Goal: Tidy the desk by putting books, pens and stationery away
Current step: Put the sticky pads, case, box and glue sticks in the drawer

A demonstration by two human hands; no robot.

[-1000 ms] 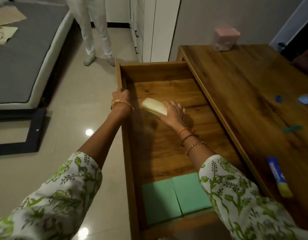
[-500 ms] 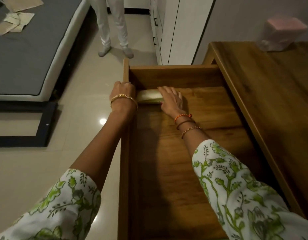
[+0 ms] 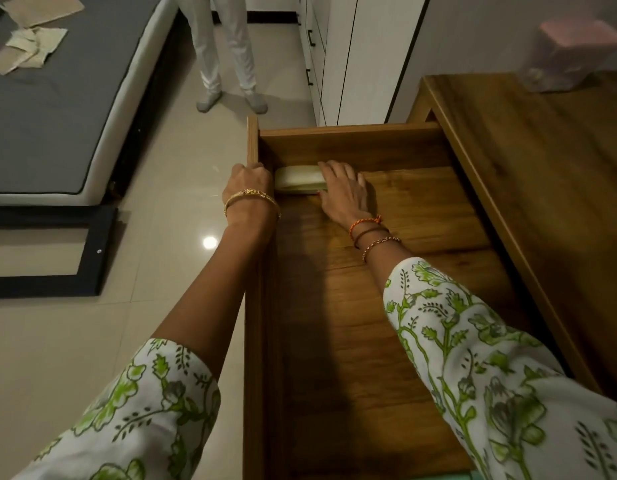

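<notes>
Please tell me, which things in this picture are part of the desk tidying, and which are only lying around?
Part of the job:
- pale case, on the drawer floor under the right hand
- open drawer, its side held by the left hand

Just lying about:
- pink box on the desk
- papers on the bed

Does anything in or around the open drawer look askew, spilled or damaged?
Nothing stands out. The pale case lies flat near the drawer's far left corner under the right hand; the left hand grips the drawer's side edge.
</notes>
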